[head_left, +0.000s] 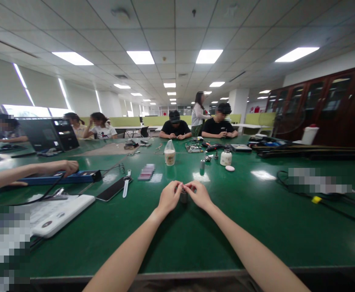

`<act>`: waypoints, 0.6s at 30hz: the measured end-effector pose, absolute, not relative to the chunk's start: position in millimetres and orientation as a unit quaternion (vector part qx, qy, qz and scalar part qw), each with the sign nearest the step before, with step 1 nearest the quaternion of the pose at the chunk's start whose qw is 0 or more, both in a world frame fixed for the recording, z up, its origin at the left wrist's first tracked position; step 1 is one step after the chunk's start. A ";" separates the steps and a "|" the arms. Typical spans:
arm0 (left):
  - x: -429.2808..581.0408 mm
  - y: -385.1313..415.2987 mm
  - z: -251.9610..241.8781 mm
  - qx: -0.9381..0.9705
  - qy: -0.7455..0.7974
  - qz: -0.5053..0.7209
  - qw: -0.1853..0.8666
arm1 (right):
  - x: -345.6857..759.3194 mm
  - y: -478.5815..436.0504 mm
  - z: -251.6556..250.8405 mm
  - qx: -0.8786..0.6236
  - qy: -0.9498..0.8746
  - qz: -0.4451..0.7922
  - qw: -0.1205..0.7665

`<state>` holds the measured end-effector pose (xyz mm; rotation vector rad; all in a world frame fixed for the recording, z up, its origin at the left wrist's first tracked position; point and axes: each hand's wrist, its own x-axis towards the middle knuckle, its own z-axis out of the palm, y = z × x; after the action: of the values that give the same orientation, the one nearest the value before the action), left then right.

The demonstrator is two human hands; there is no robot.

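Observation:
In the head view, a small dark grey cylinder (183,197) stands upright on the green table between my hands. My left hand (169,196) closes in from the left, its thumb and fingertips pinched at the cylinder's top. From the right, my right hand (199,194) pinches at the same spot, and the fingertips of both hands nearly meet. What exactly lies between the fingertips is too small to make out. A little farther back stands a second grey cylinder (202,167). Beyond it are a white jar (226,157) and a pink lid (230,168).
To the left lie a phone (115,190), a white watch (126,186) and a white power bank-like slab (64,215). Another person's hand (67,167) rests on a blue bar. A bagged cup (169,157) stands ahead; black cables (329,205) lie right. Several people sit around.

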<state>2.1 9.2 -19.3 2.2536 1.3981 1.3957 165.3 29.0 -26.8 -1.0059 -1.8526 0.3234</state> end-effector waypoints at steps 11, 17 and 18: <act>3.0 11.2 -19.2 0.748 0.448 0.478 0.105 | 168.7 29.6 -22.2 -0.464 -0.668 0.172 0.556; 1.7 13.7 -21.1 0.742 0.451 0.483 0.111 | 171.5 29.0 -19.7 -0.465 -0.659 0.187 0.561; 1.7 13.9 -21.2 0.736 0.456 0.487 0.115 | 171.1 28.4 -19.5 -0.464 -0.661 0.187 0.559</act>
<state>1.7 13.9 -21.2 2.1563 1.3368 1.4267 171.1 28.4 -19.5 -1.0942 -1.5590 0.4419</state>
